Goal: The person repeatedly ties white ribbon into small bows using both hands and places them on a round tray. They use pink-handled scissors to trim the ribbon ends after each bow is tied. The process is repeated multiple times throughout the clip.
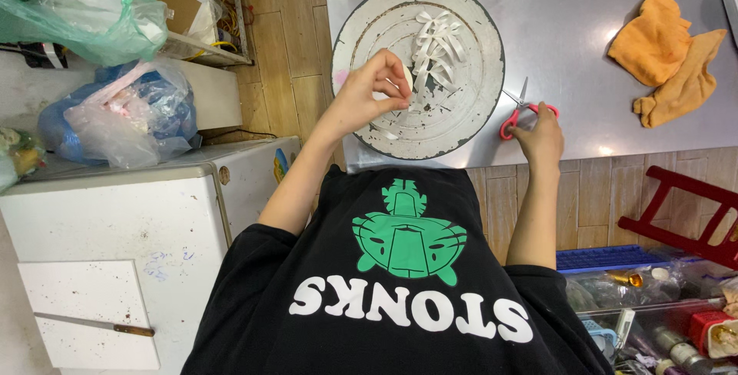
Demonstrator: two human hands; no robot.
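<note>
A small pale strip piece is pinched between thumb and fingertips of the left hand, held above the near-left part of the round white tray. Its long axis appears roughly upright in the view; the detail is too small to confirm. A cluster of white strips lies on the tray, just beyond and to the right of the pinched piece, near the tray's centre.

The right hand is closed on the red handles of the scissors, which rest on the metal table just beside the tray's right rim, blades pointing away from the person. The scissors lie to the right of the piece; the left hand is the nearer to the strips.

The table's near edge runs just under both hands. Bare metal is seen between tray and orange cloth, well to the right. A white cabinet with a knife stands left, apart.
</note>
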